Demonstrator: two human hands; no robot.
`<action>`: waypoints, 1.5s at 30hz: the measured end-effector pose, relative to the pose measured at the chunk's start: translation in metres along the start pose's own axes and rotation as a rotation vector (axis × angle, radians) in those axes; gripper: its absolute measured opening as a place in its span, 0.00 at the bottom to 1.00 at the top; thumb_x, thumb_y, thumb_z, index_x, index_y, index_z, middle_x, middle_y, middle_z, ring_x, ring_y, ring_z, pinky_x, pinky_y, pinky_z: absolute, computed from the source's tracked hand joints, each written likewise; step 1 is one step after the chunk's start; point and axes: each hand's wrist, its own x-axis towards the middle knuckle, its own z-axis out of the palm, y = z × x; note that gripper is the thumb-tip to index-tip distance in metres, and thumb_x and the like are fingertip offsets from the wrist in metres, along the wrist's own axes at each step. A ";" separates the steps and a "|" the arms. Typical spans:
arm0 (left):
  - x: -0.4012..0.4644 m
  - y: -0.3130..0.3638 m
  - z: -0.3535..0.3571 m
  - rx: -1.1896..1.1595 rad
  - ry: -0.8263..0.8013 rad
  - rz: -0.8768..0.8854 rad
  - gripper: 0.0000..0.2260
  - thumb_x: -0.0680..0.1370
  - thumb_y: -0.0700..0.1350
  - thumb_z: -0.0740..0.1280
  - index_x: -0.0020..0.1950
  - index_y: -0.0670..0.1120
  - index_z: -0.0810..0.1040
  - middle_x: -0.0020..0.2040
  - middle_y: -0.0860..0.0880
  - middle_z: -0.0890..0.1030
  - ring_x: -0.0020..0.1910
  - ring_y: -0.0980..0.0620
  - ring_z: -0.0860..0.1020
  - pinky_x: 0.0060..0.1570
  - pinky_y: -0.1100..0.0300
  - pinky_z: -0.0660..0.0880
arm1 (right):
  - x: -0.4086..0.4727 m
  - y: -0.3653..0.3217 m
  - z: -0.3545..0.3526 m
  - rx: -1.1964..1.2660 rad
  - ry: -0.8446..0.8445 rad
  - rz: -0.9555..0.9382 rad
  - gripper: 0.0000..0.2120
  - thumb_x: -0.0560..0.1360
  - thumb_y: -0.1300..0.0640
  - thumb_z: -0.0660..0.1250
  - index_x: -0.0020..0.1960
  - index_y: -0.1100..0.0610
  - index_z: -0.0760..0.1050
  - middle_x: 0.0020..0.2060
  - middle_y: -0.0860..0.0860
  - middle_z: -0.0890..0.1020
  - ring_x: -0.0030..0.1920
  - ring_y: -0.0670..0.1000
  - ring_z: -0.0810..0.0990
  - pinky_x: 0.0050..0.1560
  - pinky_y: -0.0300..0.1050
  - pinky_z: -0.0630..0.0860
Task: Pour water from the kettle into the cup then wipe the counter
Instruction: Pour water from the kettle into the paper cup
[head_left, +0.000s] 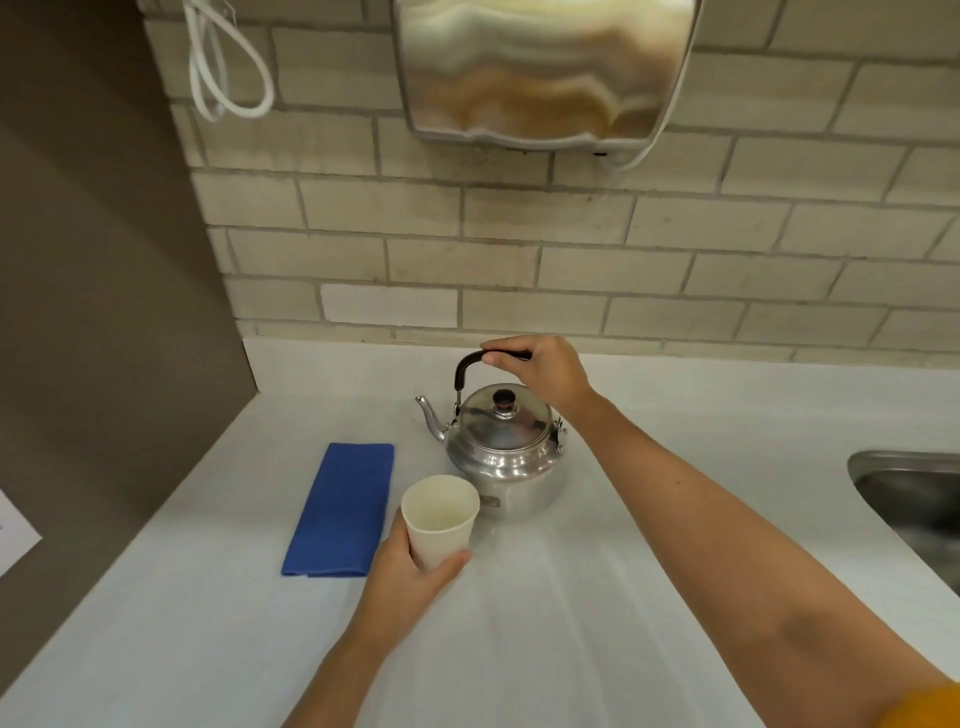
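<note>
The right hand (540, 371) is closed around the black arched handle of the round polished steel kettle (506, 452), which appears to sit upright on the pale white counter (571, 623) with its spout pointing left. The left hand (410, 569) is wrapped around the lower wall of the cream paper cup (440, 519), which sits just in front of the kettle and looks empty.

Recommended procedure: lift the kettle straight up, bring the spout over the cup mouth, then tilt slowly. Keep the cup steadied and level; a thin paper wall will likely deform under a tight squeeze.

Inventory: one kettle, one cup, one folded blue cloth (340, 512) lying flat to the left of the cup.
</note>
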 end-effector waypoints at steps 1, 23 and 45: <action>0.000 0.000 0.000 -0.002 0.002 0.000 0.34 0.64 0.54 0.76 0.64 0.58 0.63 0.52 0.65 0.72 0.51 0.67 0.73 0.43 0.74 0.69 | -0.003 -0.004 -0.006 -0.018 0.002 -0.015 0.10 0.69 0.48 0.72 0.50 0.47 0.82 0.50 0.47 0.85 0.49 0.45 0.81 0.52 0.40 0.76; 0.000 0.000 0.003 0.013 0.019 0.022 0.33 0.64 0.52 0.76 0.65 0.50 0.66 0.51 0.56 0.74 0.49 0.56 0.73 0.41 0.69 0.68 | -0.069 -0.107 -0.087 -0.360 -0.240 -0.174 0.11 0.69 0.44 0.71 0.50 0.41 0.80 0.52 0.42 0.83 0.52 0.43 0.78 0.53 0.39 0.73; -0.004 0.006 0.001 -0.011 -0.003 0.052 0.34 0.65 0.50 0.76 0.66 0.49 0.65 0.54 0.55 0.73 0.52 0.55 0.72 0.49 0.62 0.70 | -0.072 -0.151 -0.079 -0.833 -0.380 -0.393 0.10 0.68 0.42 0.70 0.48 0.40 0.80 0.26 0.30 0.71 0.30 0.34 0.70 0.29 0.35 0.60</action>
